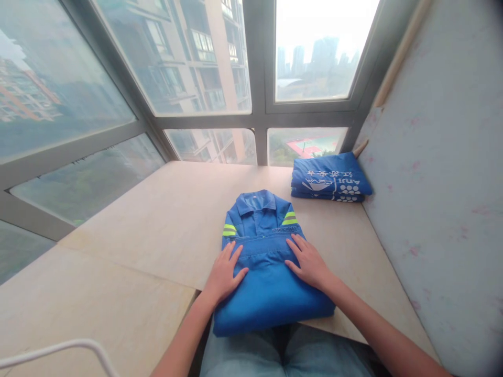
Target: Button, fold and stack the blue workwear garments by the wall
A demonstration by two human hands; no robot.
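A folded blue work jacket (264, 246) with yellow-green reflective bands lies on the pale wooden platform (157, 230) right in front of me, collar pointing away. My left hand (225, 272) rests flat on its left part, fingers spread. My right hand (308, 261) presses flat on its right part, fingers stretched out. Neither hand grips the cloth. The near edge of the jacket hangs slightly over the platform's cut-out above my lap.
A stack of folded blue garments (330, 178) with white printing sits at the back right, against the padded wall (440, 183). Large windows (196, 57) close off the far side. A white tube (58, 348) curves at the bottom left.
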